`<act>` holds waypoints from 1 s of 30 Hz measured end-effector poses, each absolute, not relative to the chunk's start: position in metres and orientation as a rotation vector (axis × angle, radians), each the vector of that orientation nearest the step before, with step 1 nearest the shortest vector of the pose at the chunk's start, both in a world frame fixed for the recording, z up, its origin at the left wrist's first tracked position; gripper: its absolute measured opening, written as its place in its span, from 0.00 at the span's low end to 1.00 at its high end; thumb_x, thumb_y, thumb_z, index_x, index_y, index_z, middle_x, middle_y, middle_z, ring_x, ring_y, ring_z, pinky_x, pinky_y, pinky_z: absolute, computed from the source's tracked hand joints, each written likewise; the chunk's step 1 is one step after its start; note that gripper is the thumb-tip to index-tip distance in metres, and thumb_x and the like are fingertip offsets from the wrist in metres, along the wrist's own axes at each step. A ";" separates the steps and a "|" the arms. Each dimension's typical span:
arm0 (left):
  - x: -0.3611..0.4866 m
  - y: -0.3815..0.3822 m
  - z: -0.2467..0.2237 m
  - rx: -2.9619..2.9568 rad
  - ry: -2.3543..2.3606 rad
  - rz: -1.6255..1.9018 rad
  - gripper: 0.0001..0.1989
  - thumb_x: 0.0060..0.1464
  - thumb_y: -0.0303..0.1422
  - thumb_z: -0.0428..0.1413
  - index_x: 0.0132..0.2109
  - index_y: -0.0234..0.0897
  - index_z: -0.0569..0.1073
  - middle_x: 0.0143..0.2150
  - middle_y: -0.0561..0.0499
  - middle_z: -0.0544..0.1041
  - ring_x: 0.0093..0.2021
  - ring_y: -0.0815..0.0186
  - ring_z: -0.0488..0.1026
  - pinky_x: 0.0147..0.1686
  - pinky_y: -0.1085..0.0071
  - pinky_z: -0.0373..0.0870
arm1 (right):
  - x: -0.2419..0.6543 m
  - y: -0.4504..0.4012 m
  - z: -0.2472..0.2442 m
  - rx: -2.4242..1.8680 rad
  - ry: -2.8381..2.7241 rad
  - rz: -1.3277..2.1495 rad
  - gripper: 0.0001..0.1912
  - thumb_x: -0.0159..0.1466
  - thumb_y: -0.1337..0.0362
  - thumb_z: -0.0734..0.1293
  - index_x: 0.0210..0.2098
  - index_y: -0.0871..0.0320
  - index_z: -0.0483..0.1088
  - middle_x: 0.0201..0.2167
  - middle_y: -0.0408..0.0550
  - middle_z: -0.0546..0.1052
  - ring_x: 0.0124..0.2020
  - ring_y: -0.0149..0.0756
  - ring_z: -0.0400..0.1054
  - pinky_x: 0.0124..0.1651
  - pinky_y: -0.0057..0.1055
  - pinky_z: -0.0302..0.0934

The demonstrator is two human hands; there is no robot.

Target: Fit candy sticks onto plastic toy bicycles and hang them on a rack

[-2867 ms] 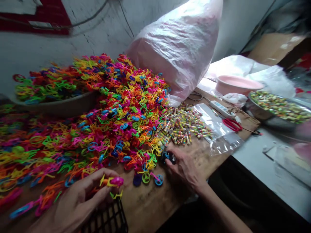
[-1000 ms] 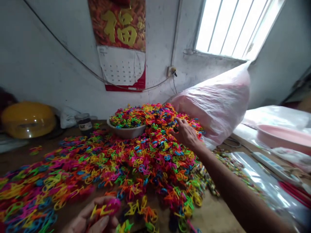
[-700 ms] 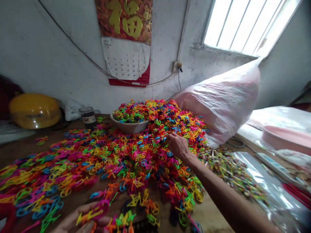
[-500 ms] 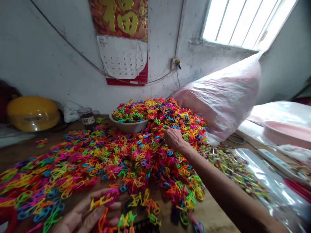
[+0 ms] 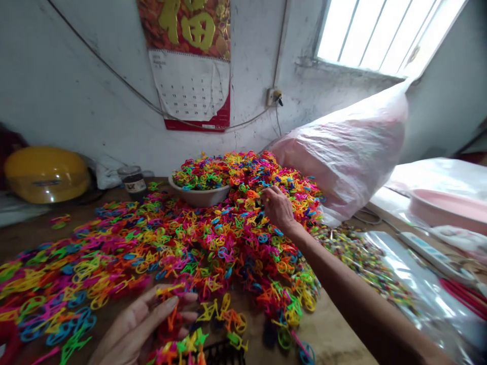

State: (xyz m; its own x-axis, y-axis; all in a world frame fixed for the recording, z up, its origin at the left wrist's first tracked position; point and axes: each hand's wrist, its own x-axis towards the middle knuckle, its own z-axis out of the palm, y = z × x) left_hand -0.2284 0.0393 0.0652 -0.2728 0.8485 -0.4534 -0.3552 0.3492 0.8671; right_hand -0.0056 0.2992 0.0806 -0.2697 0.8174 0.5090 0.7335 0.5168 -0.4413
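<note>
A large heap of small bright plastic pieces (image 5: 213, 238), with rings and thin bars, spreads over the wooden table. At its upper right, my right hand (image 5: 278, 209) reaches in with bent fingers pressed together at the pieces; what the fingertips pinch, if anything, is too small to make out. Low in the view my left hand (image 5: 139, 324) is turned partly up, its thumb and fingers curled around an orange plastic piece (image 5: 173, 318) and a yellow one (image 5: 169, 290). Beside it, more pieces lie on a black slotted rack (image 5: 224, 353), cut off by the lower edge.
A white bowl (image 5: 201, 197) heaped with the same pieces stands at the back. Behind the heap leans a big pinkish plastic bag (image 5: 346, 152). Small multicoloured bits (image 5: 361, 263), a power strip (image 5: 436, 257) and a pink basin (image 5: 449, 210) lie right. A yellow helmet (image 5: 47, 175) and jar (image 5: 133, 183) stand left.
My right hand has shifted slightly right on the heap, its fingers more bent. The magenta piece at my left fingertips no longer shows there, and that hand has moved slightly right.
</note>
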 end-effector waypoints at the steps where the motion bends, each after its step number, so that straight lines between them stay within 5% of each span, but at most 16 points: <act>1: -0.226 0.043 0.063 0.508 1.401 1.253 0.23 0.39 0.40 0.66 0.43 0.36 0.72 0.44 0.44 0.78 0.39 0.54 0.77 0.36 0.65 0.76 | -0.004 0.301 0.082 -1.249 -1.972 0.212 0.14 0.63 0.64 0.56 0.41 0.59 0.71 0.43 0.50 0.72 0.39 0.34 0.65 0.39 0.28 0.54; 4: -0.221 0.061 0.054 0.674 1.412 1.232 0.21 0.40 0.42 0.65 0.39 0.35 0.71 0.36 0.45 0.79 0.37 0.57 0.77 0.37 0.66 0.74 | -0.001 0.305 0.083 -1.239 -1.732 0.441 0.14 0.61 0.60 0.57 0.34 0.60 0.71 0.29 0.46 0.70 0.29 0.30 0.61 0.31 0.26 0.54; 9: -0.221 0.094 0.053 1.171 1.636 1.107 0.13 0.44 0.42 0.61 0.34 0.37 0.73 0.29 0.50 0.78 0.38 0.57 0.76 0.38 0.69 0.71 | 0.004 0.287 0.076 -1.146 -1.490 0.997 0.17 0.55 0.51 0.62 0.34 0.59 0.66 0.15 0.33 0.52 0.16 0.24 0.45 0.20 0.25 0.46; 16: -0.219 0.108 0.063 1.469 1.822 1.050 0.23 0.50 0.41 0.57 0.52 0.38 0.70 0.48 0.44 0.75 0.53 0.54 0.69 0.53 0.62 0.64 | 0.006 0.222 0.052 -0.932 -1.247 1.627 0.22 0.48 0.50 0.71 0.32 0.56 0.61 0.16 0.30 0.49 0.15 0.21 0.40 0.17 0.22 0.40; 20: -0.200 0.100 0.065 1.239 1.479 0.950 0.24 0.52 0.42 0.57 0.51 0.31 0.68 0.50 0.40 0.74 0.47 0.57 0.73 0.44 0.64 0.71 | -0.005 0.182 0.034 -0.780 -1.077 1.955 0.17 0.52 0.56 0.72 0.33 0.58 0.64 0.16 0.31 0.51 0.16 0.19 0.38 0.18 0.21 0.34; 24: -0.184 0.089 0.065 0.962 1.296 0.795 0.18 0.53 0.38 0.58 0.45 0.28 0.69 0.40 0.41 0.77 0.33 0.62 0.77 0.30 0.71 0.71 | -0.016 0.157 0.031 -0.746 -1.125 2.030 0.16 0.56 0.53 0.70 0.34 0.58 0.67 0.14 0.31 0.52 0.15 0.19 0.39 0.17 0.21 0.36; 30: -0.185 0.080 0.065 0.765 1.142 0.935 0.17 0.54 0.36 0.59 0.48 0.30 0.73 0.47 0.41 0.76 0.39 0.63 0.76 0.36 0.71 0.71 | -0.010 0.133 0.017 -1.002 -1.200 1.732 0.23 0.57 0.46 0.67 0.42 0.59 0.71 0.18 0.37 0.62 0.15 0.21 0.47 0.17 0.22 0.41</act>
State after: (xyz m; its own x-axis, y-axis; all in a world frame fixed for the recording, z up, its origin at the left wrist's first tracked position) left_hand -0.1849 0.0805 0.0649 0.1399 0.9050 -0.4017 -0.2152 0.4238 0.8798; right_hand -0.0105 0.1328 0.0166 -0.3790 0.9102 -0.1669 -0.1639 -0.2436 -0.9559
